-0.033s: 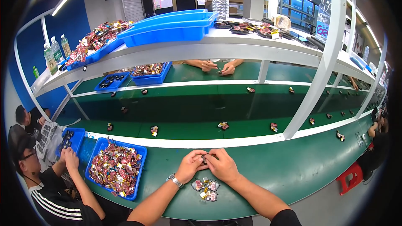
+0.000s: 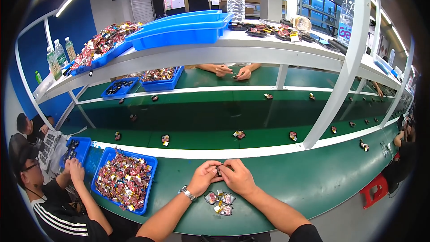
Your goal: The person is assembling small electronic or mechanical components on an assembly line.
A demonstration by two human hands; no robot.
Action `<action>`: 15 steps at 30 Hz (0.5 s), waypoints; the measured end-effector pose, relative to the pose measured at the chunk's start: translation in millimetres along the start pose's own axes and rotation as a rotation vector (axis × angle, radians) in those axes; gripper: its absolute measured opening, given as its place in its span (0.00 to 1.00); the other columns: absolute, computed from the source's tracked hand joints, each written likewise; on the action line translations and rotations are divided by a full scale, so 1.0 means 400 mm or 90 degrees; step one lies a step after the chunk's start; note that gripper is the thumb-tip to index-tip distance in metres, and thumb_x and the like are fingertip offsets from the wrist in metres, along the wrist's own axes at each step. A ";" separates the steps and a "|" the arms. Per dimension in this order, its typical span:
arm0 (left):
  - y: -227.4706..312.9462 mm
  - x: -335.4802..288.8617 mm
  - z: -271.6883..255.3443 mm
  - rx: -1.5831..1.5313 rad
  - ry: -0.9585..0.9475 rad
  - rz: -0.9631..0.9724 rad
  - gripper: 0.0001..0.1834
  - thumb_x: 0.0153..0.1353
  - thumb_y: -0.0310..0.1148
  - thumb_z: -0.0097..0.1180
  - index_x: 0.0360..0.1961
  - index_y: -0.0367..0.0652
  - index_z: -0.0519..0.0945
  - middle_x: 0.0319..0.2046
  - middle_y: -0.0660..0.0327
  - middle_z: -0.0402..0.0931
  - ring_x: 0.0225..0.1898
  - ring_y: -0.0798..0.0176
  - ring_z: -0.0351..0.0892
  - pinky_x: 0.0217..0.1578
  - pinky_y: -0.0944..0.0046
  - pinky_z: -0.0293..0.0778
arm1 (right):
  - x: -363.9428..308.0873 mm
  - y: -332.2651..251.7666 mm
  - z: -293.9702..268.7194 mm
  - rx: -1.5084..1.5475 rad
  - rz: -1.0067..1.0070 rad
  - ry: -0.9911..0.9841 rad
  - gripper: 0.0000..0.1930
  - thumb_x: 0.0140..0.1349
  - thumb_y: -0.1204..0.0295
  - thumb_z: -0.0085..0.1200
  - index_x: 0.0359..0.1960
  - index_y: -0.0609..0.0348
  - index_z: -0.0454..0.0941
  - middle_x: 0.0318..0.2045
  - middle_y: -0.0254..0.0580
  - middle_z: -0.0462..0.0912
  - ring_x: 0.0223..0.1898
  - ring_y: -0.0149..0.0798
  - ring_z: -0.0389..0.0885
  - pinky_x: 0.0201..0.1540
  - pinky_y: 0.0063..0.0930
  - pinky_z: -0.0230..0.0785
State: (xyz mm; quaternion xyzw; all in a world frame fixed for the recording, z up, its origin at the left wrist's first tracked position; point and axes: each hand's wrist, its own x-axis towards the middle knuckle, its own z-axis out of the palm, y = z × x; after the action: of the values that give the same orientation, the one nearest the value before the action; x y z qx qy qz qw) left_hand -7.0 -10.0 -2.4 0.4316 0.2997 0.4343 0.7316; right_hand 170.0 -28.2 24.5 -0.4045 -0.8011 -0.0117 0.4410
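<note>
Both my hands meet over the green bench (image 2: pixel 286 179), fingers closed around one small dark part that is mostly hidden. My left hand (image 2: pixel 205 178), with a metal watch on its wrist, grips it from the left. From the right, my right hand (image 2: pixel 237 177) pinches the same part. Just below them lies a small cluster of electronic assemblies (image 2: pixel 219 202), dark-edged with red, white and yellow pieces. Left of my forearm stands a blue bin (image 2: pixel 152 170) heaped with similar red, white and yellow pieces.
A person (image 2: pixel 58 206) works close on my left, beside another blue tray (image 2: pixel 85 150). Beyond a white rail, a green conveyor belt (image 2: pixel 201 140) carries several spaced assemblies. A white post (image 2: pixel 333 76) and an overhead shelf (image 2: pixel 277 51) with blue trays stand ahead. A red stool (image 2: pixel 374 191) is at right.
</note>
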 end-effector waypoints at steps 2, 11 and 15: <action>0.001 -0.001 -0.001 -0.005 -0.008 0.004 0.14 0.70 0.24 0.45 0.55 0.36 0.68 0.51 0.55 0.76 0.52 0.60 0.78 0.55 0.55 0.77 | 0.000 0.000 0.000 -0.009 -0.007 -0.008 0.12 0.48 0.78 0.61 0.37 0.59 0.80 0.37 0.38 0.76 0.39 0.41 0.78 0.38 0.32 0.76; 0.001 0.001 0.001 -0.009 -0.009 0.016 0.13 0.71 0.25 0.44 0.55 0.36 0.68 0.51 0.54 0.75 0.54 0.60 0.77 0.56 0.53 0.77 | 0.005 0.012 -0.002 -0.036 -0.090 -0.004 0.12 0.48 0.79 0.57 0.37 0.60 0.81 0.37 0.35 0.79 0.38 0.38 0.78 0.38 0.29 0.76; -0.003 0.003 -0.003 -0.003 -0.005 0.013 0.13 0.71 0.25 0.44 0.55 0.36 0.68 0.51 0.54 0.75 0.54 0.60 0.77 0.56 0.53 0.77 | 0.004 0.012 0.004 -0.048 -0.108 0.016 0.12 0.48 0.79 0.57 0.36 0.60 0.81 0.38 0.34 0.79 0.37 0.37 0.77 0.38 0.28 0.76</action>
State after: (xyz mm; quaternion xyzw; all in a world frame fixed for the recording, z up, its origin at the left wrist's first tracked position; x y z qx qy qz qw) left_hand -7.1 -8.9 -4.2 0.4347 0.2913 0.4404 0.7295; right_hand 171.7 -23.5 23.0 -0.3514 -0.8260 -0.0839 0.4327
